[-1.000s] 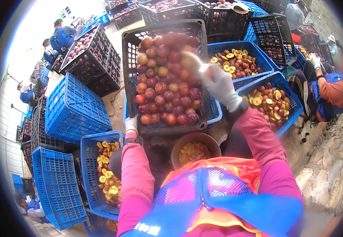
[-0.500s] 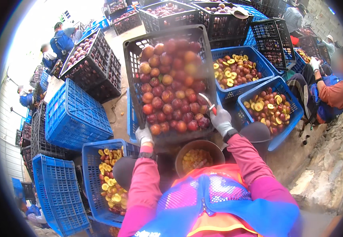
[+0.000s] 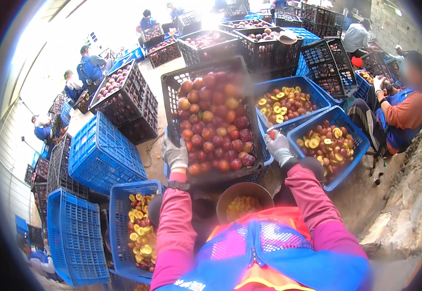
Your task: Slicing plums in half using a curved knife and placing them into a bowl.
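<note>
A black plastic crate (image 3: 198, 182) full of whole red-purple plums (image 3: 215, 131) stands tilted towards me. My gloved left hand (image 3: 174, 154) is closed on its near left side. My gloved right hand (image 3: 280, 148), just off the crate's right side, is closed round a red-handled tool (image 3: 272, 134); only a bit of the handle shows, its metal head being hard to make out now. Between my knees sits a round bowl (image 3: 222, 206) with wet yellow fruit pieces (image 3: 242, 207) in it.
Blue crates of halved plums stand at right (image 3: 361, 151), behind it (image 3: 323, 99) and at left (image 3: 116, 228). An upturned blue crate (image 3: 101, 148) and an upright one (image 3: 75, 237) are further left. Stacked black crates (image 3: 264, 53) fill the back. A co-worker (image 3: 405, 114) sits right, beside rough stones (image 3: 395, 208).
The crate has come down and tilts less squarely at me. My left hand has moved up its side. My right hand has drawn away from its right edge, tool still held. The view has shifted.
</note>
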A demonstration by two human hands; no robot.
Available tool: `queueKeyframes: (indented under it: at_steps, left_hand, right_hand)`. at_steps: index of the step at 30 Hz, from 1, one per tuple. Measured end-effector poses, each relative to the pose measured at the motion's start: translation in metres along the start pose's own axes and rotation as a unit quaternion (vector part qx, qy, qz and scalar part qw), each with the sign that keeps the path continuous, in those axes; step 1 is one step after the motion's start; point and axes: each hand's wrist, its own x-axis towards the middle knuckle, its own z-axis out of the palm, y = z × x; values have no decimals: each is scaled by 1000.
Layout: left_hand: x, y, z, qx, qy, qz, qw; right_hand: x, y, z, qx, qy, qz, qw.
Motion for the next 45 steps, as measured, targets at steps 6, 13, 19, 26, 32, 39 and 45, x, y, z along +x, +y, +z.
queueKeyframes:
  at_steps: [6,13,19,26,32,39,45]
  left_hand:
    - [93,80,6,-33,-98,236,966]
    - [177,149,51,71,-36,330,941]
    - [208,193,77,170,-247,237,924]
    - [182,198,72,209,-164,225,938]
    - [155,196,-8,84,-174,295,936]
    - [7,164,0,-53,-324,283,901]
    - [-124,48,53,9,-301,383,873]
  right_hand:
    - [1,-21,7,-21,-12,-24,999]
    - [15,-39,3,-20,-22,-4,1000]
    - [20,-28,28,-99,-115,0,988]
    - [7,-9,40,-51,-22,-56,997]
    - [-44,-13,7,-17,-13,-128,992]
    - [16,-33,24,-97,-70,-11,993]
    - [26,-29,36,-140,-125,25,982]
